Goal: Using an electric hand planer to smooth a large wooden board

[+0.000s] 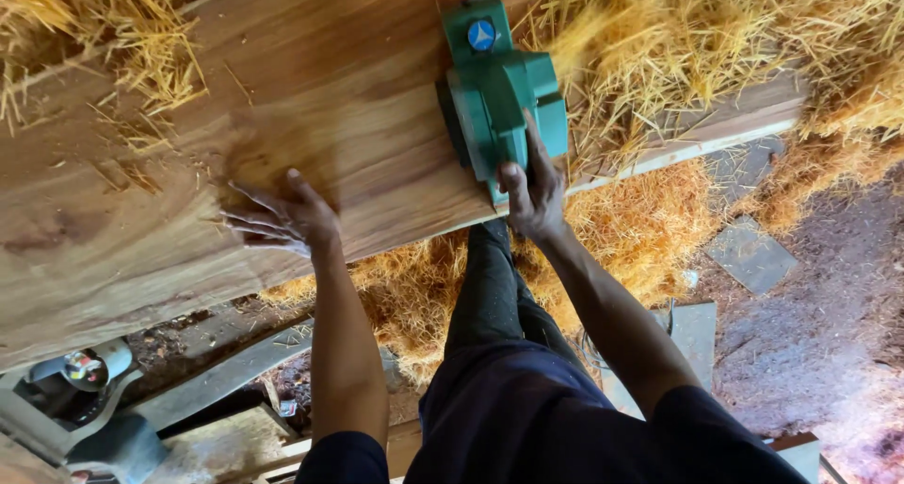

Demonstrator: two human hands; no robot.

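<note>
Left hand: palm down, fingers spread flat and pointing left, somewhat blurred.
Left arm: nearly straight, bare from the dark sleeve up.
Right hand: curled in a grip, probably tight, thumb on the left side.
Right arm: stretched forward, angled inward.

A green electric planer is being held flat on a broad wooden plank, close to the plank's near edge and towards its right part. Its boxy body is being shown from above, with a round blue knob at the far end and the handle at the near end. The plank is being laid slantwise across the view, its warm brown grain being streaked with darker patches and strewn with pale shavings at the left.
</note>
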